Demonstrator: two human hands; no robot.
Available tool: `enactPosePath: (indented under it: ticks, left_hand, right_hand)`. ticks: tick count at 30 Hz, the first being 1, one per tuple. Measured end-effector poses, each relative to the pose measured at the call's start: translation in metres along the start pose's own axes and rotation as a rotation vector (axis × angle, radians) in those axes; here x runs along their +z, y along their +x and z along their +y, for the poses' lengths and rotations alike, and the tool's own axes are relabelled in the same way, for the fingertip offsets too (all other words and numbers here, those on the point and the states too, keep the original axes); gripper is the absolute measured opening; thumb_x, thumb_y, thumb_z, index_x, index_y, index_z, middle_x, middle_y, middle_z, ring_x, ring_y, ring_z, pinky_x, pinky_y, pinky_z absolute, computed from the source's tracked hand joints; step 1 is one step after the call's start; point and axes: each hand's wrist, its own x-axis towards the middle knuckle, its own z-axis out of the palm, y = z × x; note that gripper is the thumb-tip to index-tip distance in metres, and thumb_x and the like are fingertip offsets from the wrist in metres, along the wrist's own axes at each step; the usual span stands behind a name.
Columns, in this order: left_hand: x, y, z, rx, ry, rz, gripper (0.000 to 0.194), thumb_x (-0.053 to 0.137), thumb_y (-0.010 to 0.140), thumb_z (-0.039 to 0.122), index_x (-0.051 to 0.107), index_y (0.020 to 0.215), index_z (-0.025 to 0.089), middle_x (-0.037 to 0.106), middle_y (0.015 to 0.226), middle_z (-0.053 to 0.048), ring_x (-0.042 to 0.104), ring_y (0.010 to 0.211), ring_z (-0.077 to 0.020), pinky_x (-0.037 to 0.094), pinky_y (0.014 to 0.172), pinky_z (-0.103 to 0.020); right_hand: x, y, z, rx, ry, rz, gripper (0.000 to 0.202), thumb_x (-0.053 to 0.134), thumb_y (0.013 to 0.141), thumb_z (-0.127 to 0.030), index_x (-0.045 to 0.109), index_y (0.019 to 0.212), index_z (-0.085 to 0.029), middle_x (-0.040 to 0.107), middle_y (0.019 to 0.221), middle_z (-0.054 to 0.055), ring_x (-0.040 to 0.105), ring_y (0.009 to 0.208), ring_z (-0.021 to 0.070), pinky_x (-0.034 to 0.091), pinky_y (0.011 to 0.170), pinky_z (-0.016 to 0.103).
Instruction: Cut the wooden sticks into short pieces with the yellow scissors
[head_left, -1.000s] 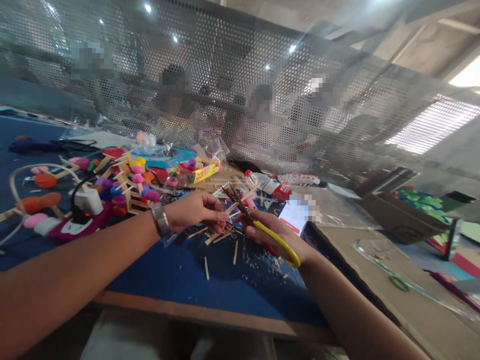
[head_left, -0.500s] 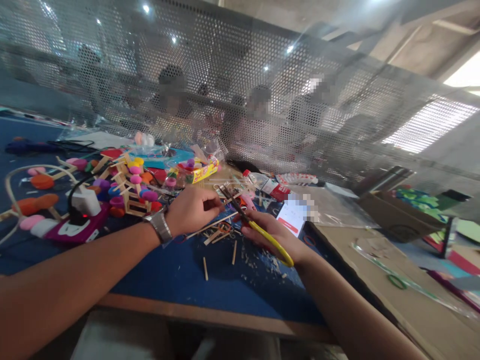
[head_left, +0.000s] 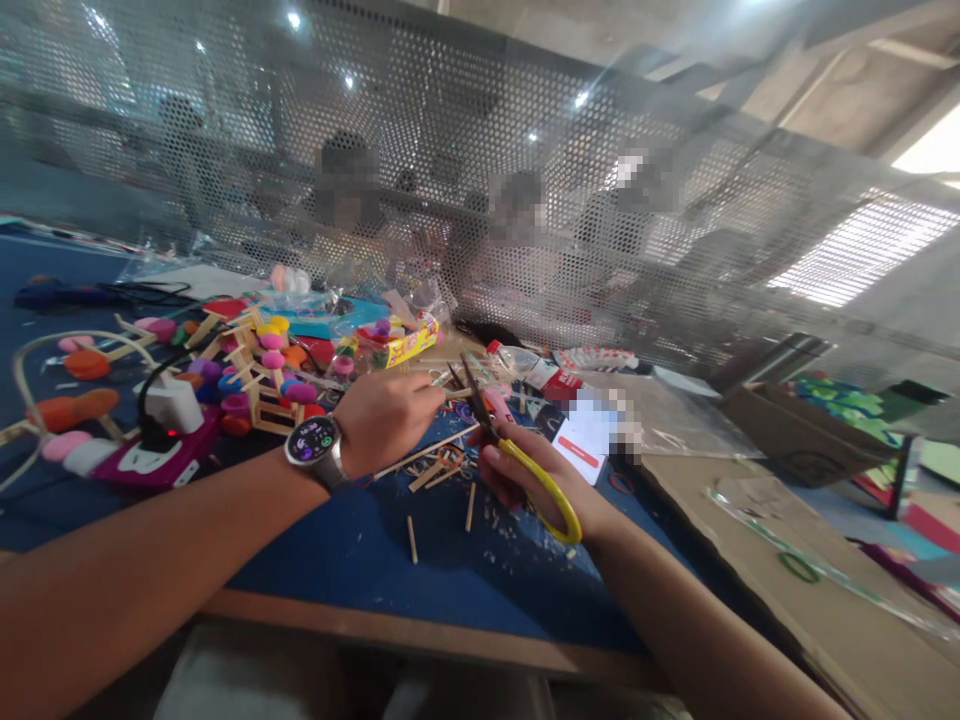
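Right hand [head_left: 536,465]: closed around the scissors, fingers partly hiding the yellow handle.
Scissors [head_left: 484,415]: the clock's centre here; blades spread, tips toward 11 o'clock.
Left hand [head_left: 386,415]: at 9 o'clock, back of the hand showing, fingers curled; fingertips are hidden, so I cannot tell if it grips anything.
Watch [head_left: 313,443]: on the left wrist, its lit face too small to read.
Wooden sticks [head_left: 431,472]: a loose pile at 8 o'clock, tangled with thin bits hard to tell apart.
Phone [head_left: 579,440]: at 3 o'clock, lit, one corner pixelated.
Mesh screen [head_left: 420,120]: at 12 o'clock, blurring people [head_left: 517,250] behind it.
Forearms [head_left: 165,560]: cut off by the frame.
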Motion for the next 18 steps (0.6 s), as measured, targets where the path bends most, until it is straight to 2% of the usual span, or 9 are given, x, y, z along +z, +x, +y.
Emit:
enactPosePath:
  ticks: [10,18]
  left_hand:
    - [-0.007,0.001,0.008,0.128,0.161,0.072,0.027,0.048,0.096,0.013,0.065,0.076,0.015,0.061,0.069,-0.004,0.055,0.064,-0.0165,0.037,0.057,-0.031]
    - [-0.008,0.002,0.011,0.181,0.205,0.074,0.028,0.047,0.098,0.011,0.065,0.077,0.014,0.061,0.069,-0.004,0.056,0.065,-0.0158,0.041,0.059,-0.031]
  right_hand:
    - [0.008,0.001,-0.002,0.003,-0.002,0.047,0.052,0.063,0.081,-0.07,0.053,0.097,-0.021,0.049,0.062,-0.007,0.041,0.044,0.0085,0.032,0.04,0.022]
    - [0.015,-0.001,-0.006,-0.049,-0.114,0.1,0.044,0.056,0.088,-0.066,0.05,0.089,-0.023,0.042,0.056,-0.008,0.04,0.043,0.01,0.032,0.04,0.025]
